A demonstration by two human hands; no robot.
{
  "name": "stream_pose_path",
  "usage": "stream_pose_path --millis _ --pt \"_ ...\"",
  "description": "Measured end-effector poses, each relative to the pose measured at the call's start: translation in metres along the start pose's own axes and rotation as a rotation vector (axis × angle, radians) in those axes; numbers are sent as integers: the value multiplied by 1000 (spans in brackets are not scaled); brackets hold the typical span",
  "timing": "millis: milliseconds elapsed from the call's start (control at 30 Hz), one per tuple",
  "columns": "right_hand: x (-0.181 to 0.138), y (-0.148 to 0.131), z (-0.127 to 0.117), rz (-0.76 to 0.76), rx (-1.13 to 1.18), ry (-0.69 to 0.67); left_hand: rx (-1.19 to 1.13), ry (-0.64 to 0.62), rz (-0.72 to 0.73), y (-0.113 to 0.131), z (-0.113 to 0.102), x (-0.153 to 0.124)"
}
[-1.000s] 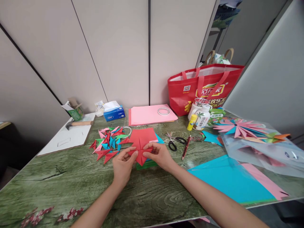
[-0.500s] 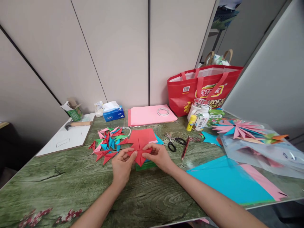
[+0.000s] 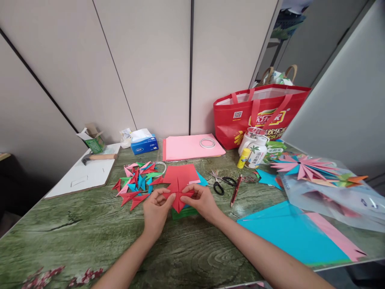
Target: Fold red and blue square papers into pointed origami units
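Observation:
A creased piece of red paper (image 3: pixel 179 204), partly folded to a point toward me, is pinched between both hands. My left hand (image 3: pixel 158 204) closes thumb and fingers on its left side. On the opposite side my right hand (image 3: pixel 200 200) grips it the same way. Beneath and behind it lie a flat red sheet (image 3: pixel 183 173), a blue sheet (image 3: pixel 203 178) and green paper (image 3: pixel 183 213). Left of my hands is a pile of folded paper pieces (image 3: pixel 140 178) in red, pink, green and blue. The undersides of the held paper are hidden.
Scissors (image 3: pixel 221 182) and a pencil (image 3: pixel 236 190) lie right of my hands. Further back stand a glue stick (image 3: pixel 243 158), a white jar (image 3: pixel 256 155), a red bag (image 3: pixel 228 124) and a tissue box (image 3: pixel 144 145). Blue paper (image 3: pixel 291 237) covers the front right. A hammer (image 3: pixel 100 157) rests on a white board (image 3: pixel 87 176).
The view has shifted slightly. Both hands keep their pinch on the red paper, with hardly any visible difference in its fold.

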State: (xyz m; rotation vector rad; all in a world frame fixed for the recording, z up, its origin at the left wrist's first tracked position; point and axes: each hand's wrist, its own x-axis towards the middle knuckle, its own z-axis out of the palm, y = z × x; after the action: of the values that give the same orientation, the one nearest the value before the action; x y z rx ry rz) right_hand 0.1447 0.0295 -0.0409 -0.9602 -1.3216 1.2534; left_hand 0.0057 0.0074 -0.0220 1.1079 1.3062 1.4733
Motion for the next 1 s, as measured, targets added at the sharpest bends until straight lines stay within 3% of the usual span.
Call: stream_pose_path --millis 267,400,533,700,800,1000 --pt "-1 -3 0 -99 -100 8 92 -41 8 4 0 -1" --pt "-1 -2 0 -53 -89 -48 87 -61 -9 3 0 0" --pt "0 -2 -1 -8 -102 24 36 -77 -57 3 2 2" --pt "4 -4 -7 -24 -100 113 -62 -308 -308 4 5 -2" --pt "6 -4 -9 -43 -108 119 -69 -437 -366 5 6 -5" --pt "4 -1 -8 -18 -104 92 -145 -431 -358 0 6 -8"
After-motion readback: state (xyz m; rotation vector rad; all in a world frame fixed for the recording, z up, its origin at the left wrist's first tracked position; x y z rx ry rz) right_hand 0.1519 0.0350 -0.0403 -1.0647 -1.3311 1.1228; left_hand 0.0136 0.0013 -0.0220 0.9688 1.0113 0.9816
